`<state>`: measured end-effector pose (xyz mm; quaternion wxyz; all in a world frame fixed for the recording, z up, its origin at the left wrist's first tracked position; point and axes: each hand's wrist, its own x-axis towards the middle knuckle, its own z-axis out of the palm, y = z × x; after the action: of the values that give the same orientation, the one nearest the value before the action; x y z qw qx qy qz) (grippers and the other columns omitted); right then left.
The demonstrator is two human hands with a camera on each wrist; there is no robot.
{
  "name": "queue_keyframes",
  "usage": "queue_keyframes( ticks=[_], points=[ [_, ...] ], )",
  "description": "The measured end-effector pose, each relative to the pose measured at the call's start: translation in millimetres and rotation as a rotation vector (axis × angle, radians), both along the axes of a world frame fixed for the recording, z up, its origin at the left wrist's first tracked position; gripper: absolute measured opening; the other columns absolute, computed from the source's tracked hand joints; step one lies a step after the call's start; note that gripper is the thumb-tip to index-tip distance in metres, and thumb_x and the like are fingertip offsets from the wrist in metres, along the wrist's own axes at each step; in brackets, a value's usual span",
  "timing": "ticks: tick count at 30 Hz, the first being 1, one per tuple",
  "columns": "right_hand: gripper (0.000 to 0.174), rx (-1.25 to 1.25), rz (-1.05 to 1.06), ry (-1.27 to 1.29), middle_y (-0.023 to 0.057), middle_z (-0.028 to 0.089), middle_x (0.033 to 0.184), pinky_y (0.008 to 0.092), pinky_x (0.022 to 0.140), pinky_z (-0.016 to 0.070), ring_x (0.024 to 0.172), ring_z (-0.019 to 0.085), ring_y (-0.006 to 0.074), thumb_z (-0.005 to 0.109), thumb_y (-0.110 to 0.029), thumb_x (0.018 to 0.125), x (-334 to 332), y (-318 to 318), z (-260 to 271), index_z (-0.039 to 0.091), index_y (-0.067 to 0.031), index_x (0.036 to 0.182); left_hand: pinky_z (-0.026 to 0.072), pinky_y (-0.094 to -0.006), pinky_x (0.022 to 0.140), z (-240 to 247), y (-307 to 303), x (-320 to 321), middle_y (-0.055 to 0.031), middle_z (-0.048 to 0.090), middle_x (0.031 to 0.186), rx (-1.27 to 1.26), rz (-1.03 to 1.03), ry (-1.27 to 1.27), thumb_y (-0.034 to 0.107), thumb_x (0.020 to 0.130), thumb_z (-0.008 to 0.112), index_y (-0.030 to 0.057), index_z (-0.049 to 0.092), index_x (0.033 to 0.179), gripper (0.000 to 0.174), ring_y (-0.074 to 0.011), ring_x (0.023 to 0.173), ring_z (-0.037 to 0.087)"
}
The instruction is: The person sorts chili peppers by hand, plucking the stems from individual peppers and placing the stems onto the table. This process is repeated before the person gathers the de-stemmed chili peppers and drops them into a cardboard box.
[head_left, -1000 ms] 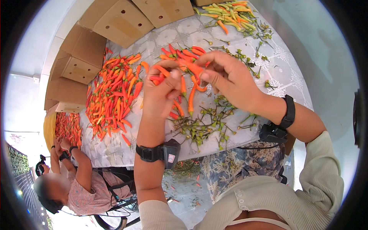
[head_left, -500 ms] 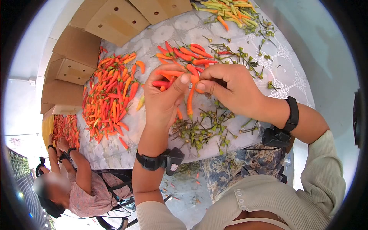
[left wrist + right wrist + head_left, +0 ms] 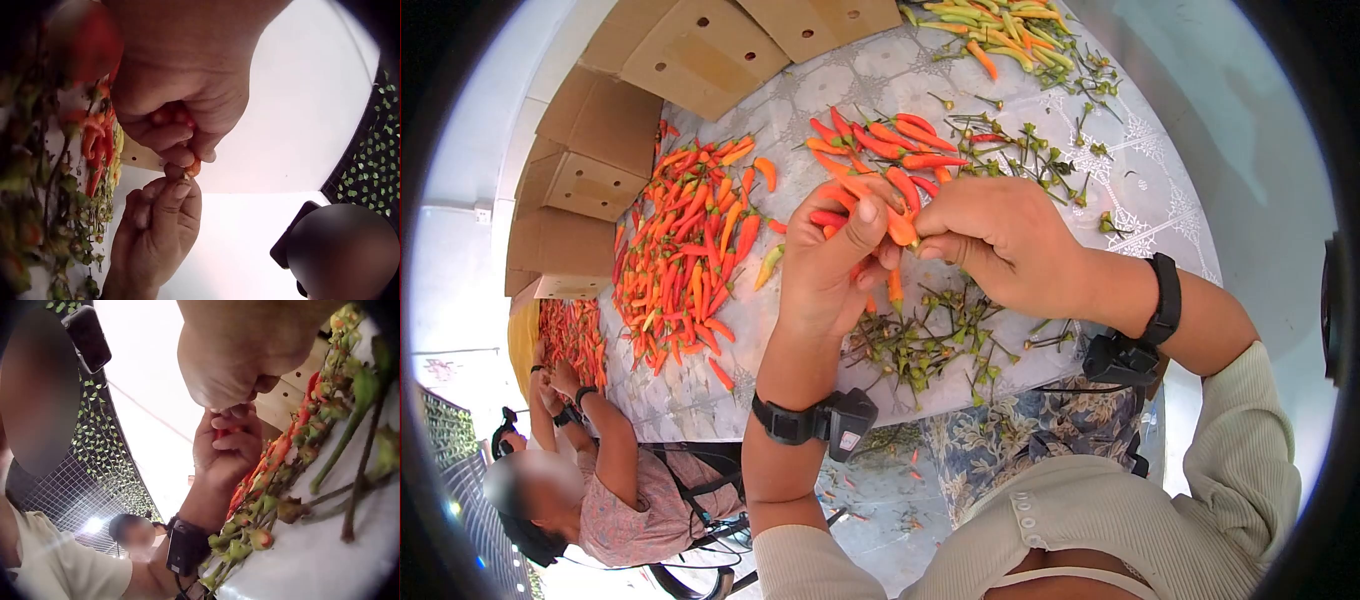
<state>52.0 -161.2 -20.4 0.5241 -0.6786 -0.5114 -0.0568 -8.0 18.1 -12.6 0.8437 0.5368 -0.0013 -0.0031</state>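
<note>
In the head view the left hand (image 3: pixel 828 262) holds several red and orange chilies in its curled fingers. An orange chili (image 3: pixel 899 228) sticks out between its thumb and fingers, stem end towards the right hand (image 3: pixel 1012 243). That hand pinches at the chili's tip with thumb and forefinger; whether a stem is in the pinch is hidden. The left wrist view shows both hands' fingertips meeting at the orange chili (image 3: pixel 194 167). Below the hands lies a pile of green stems (image 3: pixel 930 340), and beyond them a small group of red chilies (image 3: pixel 880 143).
A large heap of red chilies (image 3: pixel 690 250) lies to the left, with cardboard boxes (image 3: pixel 700 55) behind it. Yellow-green chilies (image 3: pixel 1010 40) lie at the far right, near scattered stems (image 3: pixel 1050 160). Another person (image 3: pixel 615 500) sits at the lower left.
The orange chili between the hands has turned, its stem end now facing the right fingertips. The right hand's fingers have curled in more closely. The view has shifted slightly since the oldest frame.
</note>
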Motion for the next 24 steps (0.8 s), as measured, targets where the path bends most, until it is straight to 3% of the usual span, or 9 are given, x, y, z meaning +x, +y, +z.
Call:
queue_keyframes(
  ticks=[7,10,13,14,16,19,23,24],
  points=[
    [0.012,-0.056,0.047,-0.109,0.0085,0.060,0.076,0.0385,0.059,0.0471,0.071,0.060,0.0298,0.064,-0.011,0.078,1,-2,2,0.060,-0.0074,0.089,0.0318,-0.0163,0.038,3,0,1,-0.0032,0.057,0.071,-0.123,0.049,0.031,0.029,0.091,0.057,0.0043,0.055,0.094,0.025,-0.0059,0.054,0.051],
    [0.013,-0.045,0.171,-0.206,0.0080,0.060,0.075,0.0378,0.058,0.0473,0.069,0.060,0.0277,0.066,-0.014,0.078,-7,-3,2,0.061,-0.0080,0.089,0.0336,-0.0142,0.037,-1,22,8,-0.0058,0.052,0.087,-0.249,-0.026,-0.041,0.029,0.095,0.048,0.0029,0.051,0.096,0.026,-0.0081,0.065,0.049],
    [0.014,-0.131,0.301,-0.162,0.0078,0.059,0.071,0.0370,0.056,0.0466,0.066,0.059,0.0267,0.066,-0.020,0.079,-13,-6,11,0.061,-0.0080,0.084,0.0326,-0.0173,0.036,7,27,6,-0.0082,0.057,0.082,-0.350,0.116,0.069,0.020,0.092,0.049,0.0052,0.054,0.094,0.016,-0.0132,0.063,0.055],
    [0.015,-0.126,0.336,-0.164,0.0076,0.058,0.070,0.0372,0.055,0.0463,0.065,0.059,0.0270,0.066,-0.021,0.079,-12,-6,10,0.061,-0.0079,0.083,0.0327,-0.0175,0.035,7,30,6,-0.0098,0.057,0.089,-0.350,0.114,0.054,0.016,0.090,0.048,0.0053,0.055,0.095,0.014,-0.0164,0.068,0.056],
    [0.016,-0.115,0.404,-0.169,0.0071,0.056,0.067,0.0374,0.054,0.0455,0.062,0.057,0.0276,0.065,-0.023,0.080,-8,-6,7,0.061,-0.0075,0.080,0.0313,-0.0169,0.035,8,30,6,-0.0084,0.058,0.085,-0.307,0.092,0.067,0.016,0.089,0.052,0.0055,0.055,0.094,0.012,-0.0146,0.065,0.056],
    [0.016,-0.159,0.246,-0.218,0.0071,0.055,0.065,0.0397,0.055,0.0451,0.061,0.056,0.0292,0.063,-0.022,0.081,-6,-5,7,0.060,-0.0068,0.077,0.0306,-0.0152,0.033,2,32,7,-0.0048,0.055,0.079,-0.173,0.106,0.131,0.015,0.089,0.054,0.0056,0.055,0.093,0.010,-0.0099,0.060,0.052],
    [0.009,-0.258,0.021,-0.181,0.0090,0.057,0.080,0.0385,0.067,0.0463,0.077,0.056,0.0292,0.061,-0.012,0.078,-3,-2,0,0.061,-0.0047,0.083,0.0284,-0.0140,0.032,1,24,8,-0.0017,0.053,0.071,0.209,0.214,0.204,0.012,0.087,0.060,0.0051,0.055,0.091,0.009,-0.0056,0.053,0.048],
    [0.010,-0.222,-0.030,-0.237,0.0093,0.057,0.085,0.0379,0.071,0.0461,0.082,0.056,0.0290,0.061,-0.010,0.077,0,1,-5,0.061,-0.0043,0.085,0.0283,-0.0141,0.033,3,22,8,-0.0017,0.052,0.070,0.173,0.220,0.207,0.011,0.087,0.060,0.0050,0.055,0.090,0.009,-0.0057,0.052,0.048]
  ],
)
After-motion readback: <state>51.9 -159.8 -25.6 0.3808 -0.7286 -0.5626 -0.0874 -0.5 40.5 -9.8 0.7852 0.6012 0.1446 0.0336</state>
